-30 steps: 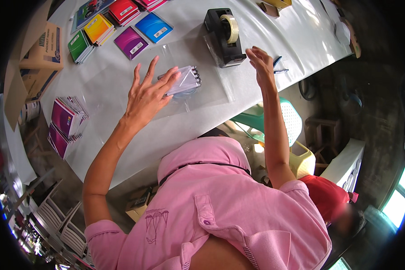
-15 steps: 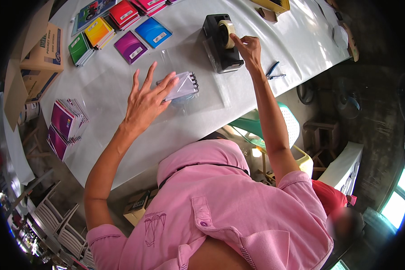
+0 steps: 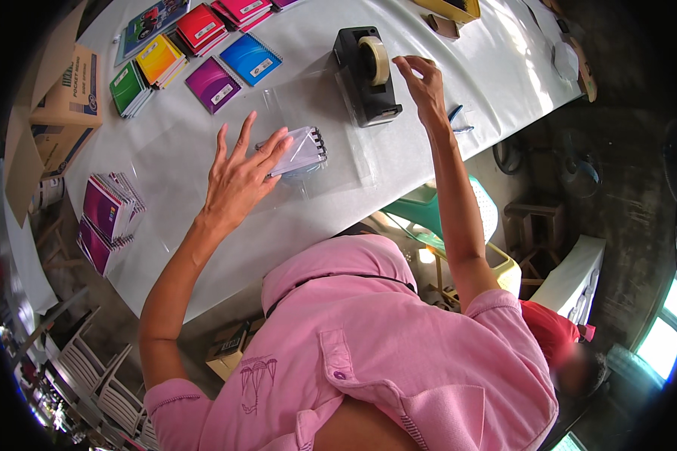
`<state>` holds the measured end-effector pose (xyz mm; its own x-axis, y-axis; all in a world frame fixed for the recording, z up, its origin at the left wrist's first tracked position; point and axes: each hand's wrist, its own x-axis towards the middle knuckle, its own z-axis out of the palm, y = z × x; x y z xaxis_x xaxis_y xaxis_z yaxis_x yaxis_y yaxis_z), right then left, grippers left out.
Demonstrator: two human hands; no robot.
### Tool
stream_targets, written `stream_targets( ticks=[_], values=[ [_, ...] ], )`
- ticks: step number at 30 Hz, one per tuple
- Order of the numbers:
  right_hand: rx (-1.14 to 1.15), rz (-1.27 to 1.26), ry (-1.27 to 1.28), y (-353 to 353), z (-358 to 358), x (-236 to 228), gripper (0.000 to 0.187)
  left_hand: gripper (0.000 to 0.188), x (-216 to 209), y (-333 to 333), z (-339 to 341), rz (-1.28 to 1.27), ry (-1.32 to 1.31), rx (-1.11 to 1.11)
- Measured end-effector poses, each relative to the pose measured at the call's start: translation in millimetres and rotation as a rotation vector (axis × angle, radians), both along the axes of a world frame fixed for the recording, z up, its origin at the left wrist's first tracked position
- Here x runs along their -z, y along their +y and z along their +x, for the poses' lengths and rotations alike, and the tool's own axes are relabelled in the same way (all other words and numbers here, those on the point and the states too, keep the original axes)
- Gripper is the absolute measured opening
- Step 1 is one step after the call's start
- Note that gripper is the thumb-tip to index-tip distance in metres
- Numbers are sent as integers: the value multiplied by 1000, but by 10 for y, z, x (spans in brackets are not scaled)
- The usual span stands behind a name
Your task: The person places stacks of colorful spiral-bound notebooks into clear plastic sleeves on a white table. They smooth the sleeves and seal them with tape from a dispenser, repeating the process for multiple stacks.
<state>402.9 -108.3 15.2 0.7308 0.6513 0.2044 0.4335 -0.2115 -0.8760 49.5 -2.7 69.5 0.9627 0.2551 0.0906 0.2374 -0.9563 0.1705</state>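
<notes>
A small spiral-bound notebook stack (image 3: 302, 152) in clear plastic wrap lies on the white-covered table. My left hand (image 3: 239, 170) spreads its fingers beside it, with the thumb-side fingertips resting on its left edge. To the right stands a black tape dispenser (image 3: 365, 83) holding a roll of clear tape (image 3: 380, 62). My right hand (image 3: 426, 86) hovers just right of the roll, apart from it. Its thumb and forefinger are pinched together; whatever is between them is too small to make out. Clear plastic sheet (image 3: 346, 154) lies under and around the wrapped stack.
Purple (image 3: 213, 84) and blue (image 3: 251, 59) notebooks lie beyond the wrapped stack, near green, yellow and red piles. More purple notebooks (image 3: 107, 207) are stacked at the left edge by a cardboard box (image 3: 71, 94). Blue-handled pliers (image 3: 459, 120) lie right of my right wrist. A green stool (image 3: 481, 207) stands below.
My right hand has moved off the tape roll, slightly to the right. My left hand stays at the wrapped notebooks, its fingers still spread.
</notes>
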Motion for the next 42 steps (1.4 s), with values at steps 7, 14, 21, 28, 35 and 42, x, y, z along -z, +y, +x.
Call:
stream_targets(
  ticks=[7, 14, 21, 28, 35, 42],
  values=[
    [8, -156, -143, -63, -108, 188, 40, 74, -24, 0, 7, -13, 22, 0],
    [105, -66, -105, 71, -54, 63, 40, 74, -17, 0, -2, -23, 12, -10],
    [33, -228, 245, -166, -133, 171, 62, 76, -26, -7, 2, -45, 35, -16],
    [50, -192, 367, 43, -144, -58, 74, 76, -18, -7, -8, -46, 35, -16],
    [13, -372, 437, 194, -8, -195, 79, 73, 12, -5, 4, -25, 1, -19],
    [-55, -419, 475, 223, 59, -293, 77, 73, 18, -13, -2, -27, -16, -25]
  ],
)
